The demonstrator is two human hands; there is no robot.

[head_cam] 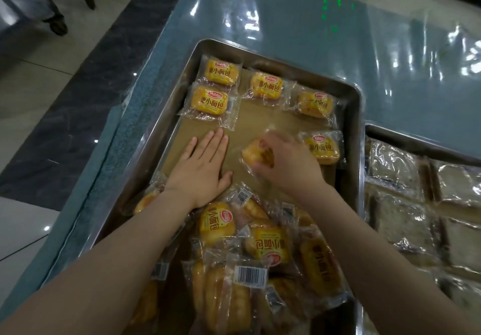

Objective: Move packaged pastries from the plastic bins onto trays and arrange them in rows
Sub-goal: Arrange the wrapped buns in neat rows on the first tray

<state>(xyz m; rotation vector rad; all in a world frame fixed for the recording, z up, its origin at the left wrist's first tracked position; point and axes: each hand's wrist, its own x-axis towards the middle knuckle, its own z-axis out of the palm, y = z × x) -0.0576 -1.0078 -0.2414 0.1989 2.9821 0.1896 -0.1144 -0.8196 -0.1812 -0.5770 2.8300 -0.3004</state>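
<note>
The left hand (pixel 205 162) lies flat and open on the brown paper (pixel 250 126) in the metal tray (pixel 358 136). The right hand (pixel 286 162) curls around a wrapped bun (pixel 256 155), blurry, probably just above the paper. More buns (pixel 260 251) sit heaped at the tray's near end.

Tray (pixel 360 105) under both hands; arranged pastries (pixel 265 86) beyond the fingertips, heaped pastries (pixel 263 254) between the forearms, second tray (pixel 416 149) right of the right hand (pixel 289 162).
</note>
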